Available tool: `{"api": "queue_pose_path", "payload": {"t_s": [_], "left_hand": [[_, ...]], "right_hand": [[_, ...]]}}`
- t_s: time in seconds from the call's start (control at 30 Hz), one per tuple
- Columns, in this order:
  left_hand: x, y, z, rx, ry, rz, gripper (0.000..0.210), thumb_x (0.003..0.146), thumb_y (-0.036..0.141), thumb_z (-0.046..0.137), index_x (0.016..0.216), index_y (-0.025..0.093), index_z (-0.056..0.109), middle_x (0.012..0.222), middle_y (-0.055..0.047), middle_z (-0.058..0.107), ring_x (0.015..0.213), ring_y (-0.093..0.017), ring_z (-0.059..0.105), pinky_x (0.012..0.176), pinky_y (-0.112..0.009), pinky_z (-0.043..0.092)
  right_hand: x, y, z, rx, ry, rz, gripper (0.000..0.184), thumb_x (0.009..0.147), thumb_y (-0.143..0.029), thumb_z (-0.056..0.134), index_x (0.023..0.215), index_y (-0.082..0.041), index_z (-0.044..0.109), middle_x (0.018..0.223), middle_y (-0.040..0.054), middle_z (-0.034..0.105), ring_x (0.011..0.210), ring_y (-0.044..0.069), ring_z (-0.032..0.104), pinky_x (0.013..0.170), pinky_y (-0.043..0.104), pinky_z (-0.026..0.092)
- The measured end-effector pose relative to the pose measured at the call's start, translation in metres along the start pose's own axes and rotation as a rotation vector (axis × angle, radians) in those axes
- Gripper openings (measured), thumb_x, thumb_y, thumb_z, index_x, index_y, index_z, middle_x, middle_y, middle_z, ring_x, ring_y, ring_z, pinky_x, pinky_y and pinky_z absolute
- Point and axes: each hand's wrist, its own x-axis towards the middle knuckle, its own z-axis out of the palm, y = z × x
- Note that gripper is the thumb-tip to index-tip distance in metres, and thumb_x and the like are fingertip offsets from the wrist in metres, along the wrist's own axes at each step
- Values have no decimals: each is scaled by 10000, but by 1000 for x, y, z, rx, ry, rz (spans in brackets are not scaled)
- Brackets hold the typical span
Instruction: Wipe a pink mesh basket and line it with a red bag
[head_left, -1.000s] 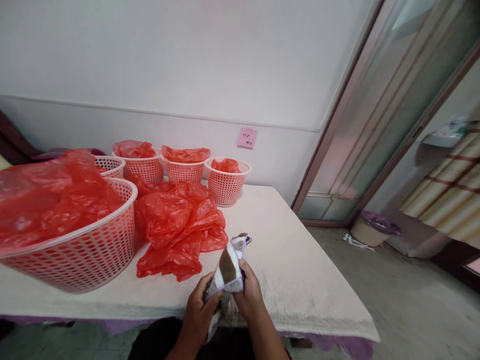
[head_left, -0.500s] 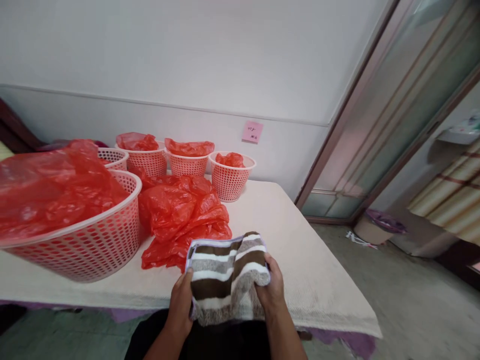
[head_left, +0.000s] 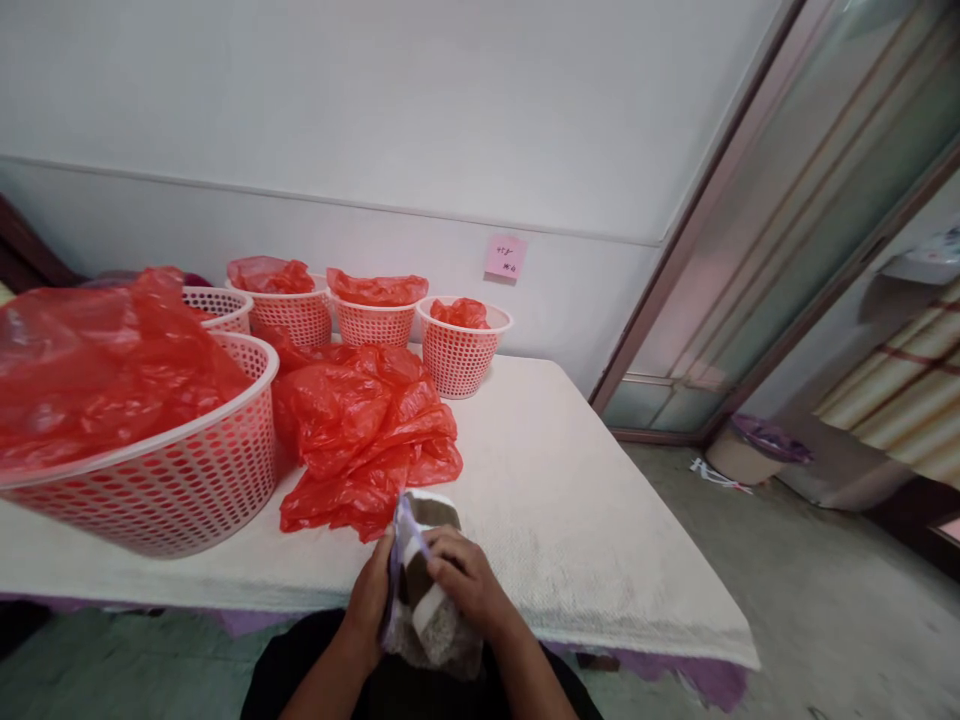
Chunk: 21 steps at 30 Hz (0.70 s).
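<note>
Both hands, left hand and right hand, grip the striped towel, folded but not yet laid on the bench

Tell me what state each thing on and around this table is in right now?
striped towel: bunched, gripped by both hands
left hand: closed on towel
right hand: closed on towel
red plastic bags: loose, crumpled on table
large basket: heaped with red plastic
small baskets: upright, red plastic inside
</note>
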Motion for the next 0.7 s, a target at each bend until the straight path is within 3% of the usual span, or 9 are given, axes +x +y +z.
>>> {"api": "queue_pose_path", "payload": {"t_s": [0.07,0.17,0.23,0.3,0.37,0.43,0.6,0.7], "left_hand": [[-3,1,3,-26,-37,13,571,816,623,563,1081,130,673,917,-106,767,927,-279,715,859,-416,542],[-6,3,2,-40,-50,62,469,726,445,731,1053,114,668,870,-88,769,919,-279,716,875,-401,532],[-8,5,-1,-57,-26,99,435,648,297,774,1026,115,660,796,-61,766,878,-278,724,851,-392,537],[-9,8,-4,-95,6,132,453,614,256,755,1035,132,647,771,-40,764,846,-277,729,813,-388,547],[-12,12,-6,-133,27,159,483,599,255,742,1059,152,639,797,-31,768,834,-274,731,775,-378,554],[-15,15,-6,-154,32,173,493,589,240,735,1068,168,641,812,-24,768,830,-272,731,740,-363,557],[-19,14,0,-133,-20,149,422,546,129,678,967,156,671,726,-30,747,784,-279,727,675,-348,550],[-16,10,3,-113,-18,172,382,535,125,654,914,161,676,716,-33,741,744,-268,720,643,-336,539]], "right_hand": [[1,-2,11,-93,-49,-32,225,856,-391,622,739,-213,692,937,34,673,939,204,576,896,325,387],[3,2,12,-64,-19,4,335,898,-482,529,786,-217,701,907,33,688,897,203,593,866,322,410],[5,10,6,4,122,77,405,893,-551,494,807,-209,693,867,34,684,856,206,593,813,313,426],[8,19,-2,14,303,148,415,868,-585,514,803,-203,664,820,28,661,821,204,571,770,305,420],[8,26,-5,16,403,215,401,818,-589,593,815,-192,647,816,33,653,828,210,562,772,308,416],[6,25,-3,50,393,284,429,787,-591,636,865,-169,662,850,59,678,851,231,592,784,329,437],[-5,6,12,445,147,430,423,815,-499,653,1048,-146,662,879,84,733,825,247,683,796,370,499],[-5,-2,8,574,242,447,429,699,-369,777,1040,-145,645,878,74,749,843,255,703,837,369,505]]}}
